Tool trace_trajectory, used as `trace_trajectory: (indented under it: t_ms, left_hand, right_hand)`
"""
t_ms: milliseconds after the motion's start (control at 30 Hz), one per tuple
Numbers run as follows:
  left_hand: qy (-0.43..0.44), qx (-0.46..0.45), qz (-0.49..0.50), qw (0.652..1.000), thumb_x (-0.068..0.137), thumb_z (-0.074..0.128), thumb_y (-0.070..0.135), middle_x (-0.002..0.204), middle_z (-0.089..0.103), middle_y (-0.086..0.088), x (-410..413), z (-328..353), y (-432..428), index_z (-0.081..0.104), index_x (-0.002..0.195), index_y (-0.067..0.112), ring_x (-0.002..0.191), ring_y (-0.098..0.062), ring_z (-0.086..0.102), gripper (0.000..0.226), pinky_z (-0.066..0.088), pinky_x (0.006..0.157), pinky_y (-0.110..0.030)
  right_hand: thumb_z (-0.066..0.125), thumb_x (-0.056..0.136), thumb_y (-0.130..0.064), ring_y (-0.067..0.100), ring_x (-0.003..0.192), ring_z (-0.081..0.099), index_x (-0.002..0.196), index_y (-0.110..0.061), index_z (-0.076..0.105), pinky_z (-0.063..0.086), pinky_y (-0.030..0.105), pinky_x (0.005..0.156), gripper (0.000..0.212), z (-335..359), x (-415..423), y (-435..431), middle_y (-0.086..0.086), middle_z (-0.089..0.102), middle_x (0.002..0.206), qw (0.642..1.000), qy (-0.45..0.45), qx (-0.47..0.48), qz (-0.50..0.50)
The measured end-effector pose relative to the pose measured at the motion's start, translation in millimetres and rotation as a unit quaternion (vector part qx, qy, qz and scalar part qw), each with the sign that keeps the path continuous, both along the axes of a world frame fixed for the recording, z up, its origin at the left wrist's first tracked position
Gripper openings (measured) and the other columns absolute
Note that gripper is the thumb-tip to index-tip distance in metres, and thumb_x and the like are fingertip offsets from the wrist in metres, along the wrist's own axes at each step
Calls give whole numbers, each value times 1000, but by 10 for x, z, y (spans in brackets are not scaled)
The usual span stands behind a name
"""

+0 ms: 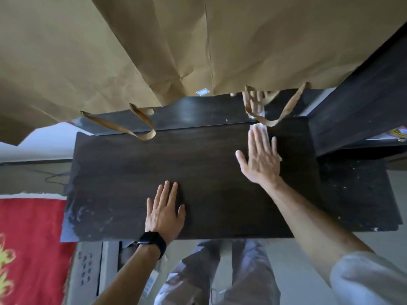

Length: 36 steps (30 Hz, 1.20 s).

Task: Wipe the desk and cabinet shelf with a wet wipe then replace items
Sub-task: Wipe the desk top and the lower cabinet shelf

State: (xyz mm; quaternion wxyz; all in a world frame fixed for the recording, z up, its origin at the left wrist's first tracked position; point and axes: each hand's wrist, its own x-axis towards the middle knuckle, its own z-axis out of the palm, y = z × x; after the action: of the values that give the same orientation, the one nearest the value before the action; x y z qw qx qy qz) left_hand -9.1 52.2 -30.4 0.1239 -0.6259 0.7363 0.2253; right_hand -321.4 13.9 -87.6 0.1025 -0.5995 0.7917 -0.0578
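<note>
You are pressing the thin white wet wipe (261,130) under your right hand's (262,159) flat, spread fingers (255,137); your left hand (164,213), fingers flat and empty, is bracing the dark wooden table (132,168). Dusty smears nearer your left fingers and the shelf are remaining.

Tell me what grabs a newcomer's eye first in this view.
Big brown paper bags fill the top of the view, their handles dangling over the back of the dark wooden desk. Below them the right hand presses a white wet wipe flat on the desk, while the left hand, black smartwatch on its wrist, lies flat near the front edge.
</note>
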Motion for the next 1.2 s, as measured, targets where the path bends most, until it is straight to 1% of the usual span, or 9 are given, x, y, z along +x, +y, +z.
trace_trajectory:
  t_ms: [133, 333, 433, 567, 667, 800, 1000, 1100, 1200]
  left_hand:
    - [-11, -15, 107, 994, 100, 42, 39, 166, 2, 0, 607, 13, 306, 9, 158, 27, 153, -22, 1, 67, 9, 122, -49]
    - [-34, 4, 177, 984, 100, 42, 33, 166, 6, 0, 1178, -36, 597, 12, 158, 30, 152, -22, 6, 65, 14, 121, -46]
    - [-47, 15, 189, 981, 100, 38, 35, 166, 8, -1, 1261, -51, 689, 14, 157, 30, 151, -23, 12, 62, 16, 121, -45]
    - [-33, -6, 251, 967, 97, 47, 34, 157, 32, -2, 1424, -38, 801, 29, 154, 28, 140, -25, 36, 60, 32, 112, -43]
    - [-30, -5, 254, 967, 98, 45, 34, 159, 28, 1, 1597, -57, 862, 27, 155, 26, 143, -22, 31, 60, 28, 115, -40]
    - [-13, -20, 265, 964, 96, 50, 29, 161, 26, 0, 1834, -73, 909, 28, 154, 24, 145, -22, 28, 62, 25, 118, -40]
    - [-27, -45, 252, 966, 96, 51, 20, 159, 31, -9, 2140, -147, 970, 31, 154, 14, 144, -28, 32, 61, 26, 118, -43]
    - [-20, -60, 197, 978, 100, 39, 27, 162, 24, -6, 2015, -167, 928, 26, 155, 16, 149, -25, 23, 57, 23, 119, -46]
    - [12, -61, 100, 993, 99, 28, 35, 164, 16, -1, 1654, -209, 887, 23, 156, 20, 151, -22, 16, 60, 20, 120, -50]
  right_hand:
    - [28, 99, -55, 18, 153, -8, 158, -11, 8, 3, 52, 123, 77, 37, 1272, 228, 3, 0, 167, 979, -55, 15, 197]
    - [28, 101, -49, 12, 152, -10, 158, -15, 9, 1, 47, 124, 70, -7, 2508, 921, -2, 2, 167, 878, -46, 49, 473]
    - [30, 101, -47, 9, 153, -5, 159, -20, 8, 7, 50, 123, 68, -16, 2053, 794, -6, 4, 167, 891, -35, 42, 450]
    - [27, 101, -47, 15, 154, -1, 159, -15, 7, 12, 58, 121, 68, 31, 1459, 379, 0, 4, 167, 985, 1, 53, 165]
    - [24, 101, -48, 24, 154, 3, 157, -6, 8, 12, 60, 119, 72, 41, 1865, 88, 10, 6, 166, 996, -7, 60, 72]
    - [24, 101, -48, 22, 154, 3, 157, -7, 12, 3, 55, 121, 71, 20, 2925, -114, 9, 7, 166, 977, -40, 51, 205]
    - [23, 101, -44, 15, 153, -1, 158, -13, 13, 4, 51, 123, 65, -58, 3823, 359, -1, 6, 167, 857, -52, 55, 510]
    - [20, 103, -42, 14, 153, 2, 158, -14, 14, 13, 52, 122, 62, -66, 3388, 734, -1, 8, 167, 878, -58, 52, 473]
    - [22, 105, -42, 14, 153, 0, 158, -16, 11, 10, 53, 123, 60, 4, 2573, 1161, -2, 5, 167, 947, -62, 58, 310]
